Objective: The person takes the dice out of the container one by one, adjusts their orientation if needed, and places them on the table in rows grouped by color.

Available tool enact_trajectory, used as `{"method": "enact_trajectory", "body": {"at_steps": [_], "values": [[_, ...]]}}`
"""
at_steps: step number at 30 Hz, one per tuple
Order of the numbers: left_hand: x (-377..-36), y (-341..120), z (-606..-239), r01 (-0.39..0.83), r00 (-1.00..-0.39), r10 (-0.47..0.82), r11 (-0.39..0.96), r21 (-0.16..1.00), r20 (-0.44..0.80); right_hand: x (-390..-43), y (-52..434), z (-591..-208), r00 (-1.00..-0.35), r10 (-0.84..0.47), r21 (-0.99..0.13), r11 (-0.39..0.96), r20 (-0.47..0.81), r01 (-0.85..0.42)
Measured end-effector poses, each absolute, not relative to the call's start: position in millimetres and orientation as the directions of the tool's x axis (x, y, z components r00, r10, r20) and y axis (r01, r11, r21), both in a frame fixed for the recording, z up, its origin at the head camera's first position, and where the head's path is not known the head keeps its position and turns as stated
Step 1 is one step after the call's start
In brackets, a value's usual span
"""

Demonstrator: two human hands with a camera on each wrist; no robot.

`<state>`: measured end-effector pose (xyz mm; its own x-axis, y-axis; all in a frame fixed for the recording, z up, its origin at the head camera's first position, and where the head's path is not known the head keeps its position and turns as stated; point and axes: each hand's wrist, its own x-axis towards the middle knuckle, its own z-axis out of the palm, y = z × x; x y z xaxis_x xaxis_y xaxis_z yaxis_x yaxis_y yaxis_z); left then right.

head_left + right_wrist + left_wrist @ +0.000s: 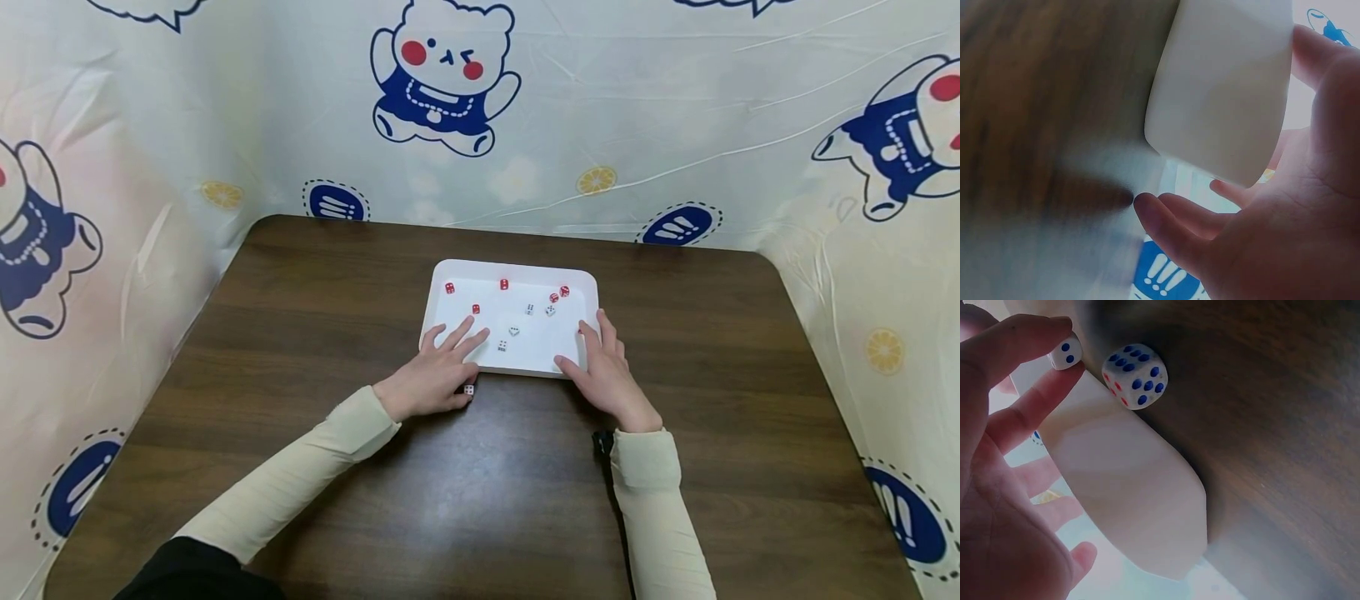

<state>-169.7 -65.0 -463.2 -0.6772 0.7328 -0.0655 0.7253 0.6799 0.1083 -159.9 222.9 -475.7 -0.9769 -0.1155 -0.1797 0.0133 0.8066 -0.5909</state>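
My left hand [433,380] is at the front left of a white tray [525,360], pinching a small white die [1066,352] between thumb and index finger, its other fingers spread over the tray. Below it, a second white die [1135,376] rests on the table beside the tray's outer wall; the hand hides it in the head view. At the tray's front right corner is my right hand [611,379], thumb over the front rim and fingers loosely extended along the right side. A red die [581,331] partly shows by its index finger.
Inside the tray lie several red dice [504,284] towards the back and several white dice [513,331] nearer the middle. The tray sits on a dark wooden table [315,292]. Behind and beside the table hangs a printed curtain [570,100].
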Motion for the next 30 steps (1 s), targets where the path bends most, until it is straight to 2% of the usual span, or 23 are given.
{"method": "enact_trajectory", "body": {"at_steps": [17, 30], "values": [[-167.5, -65.7, -463.7, 0.744, -0.663, 0.748, 0.664, 0.069, -0.043, -159.5, 223.2, -476.1, -0.978, -0.12, -0.59, 0.807, -0.173, 0.005], [-168.6, -65.4, -465.6, 0.738, -0.668, 0.74, 0.672, 0.053, -0.078, -161.6, 223.6, -478.3, -0.976, -0.116, -0.583, 0.812, -0.185, 0.014]]}}
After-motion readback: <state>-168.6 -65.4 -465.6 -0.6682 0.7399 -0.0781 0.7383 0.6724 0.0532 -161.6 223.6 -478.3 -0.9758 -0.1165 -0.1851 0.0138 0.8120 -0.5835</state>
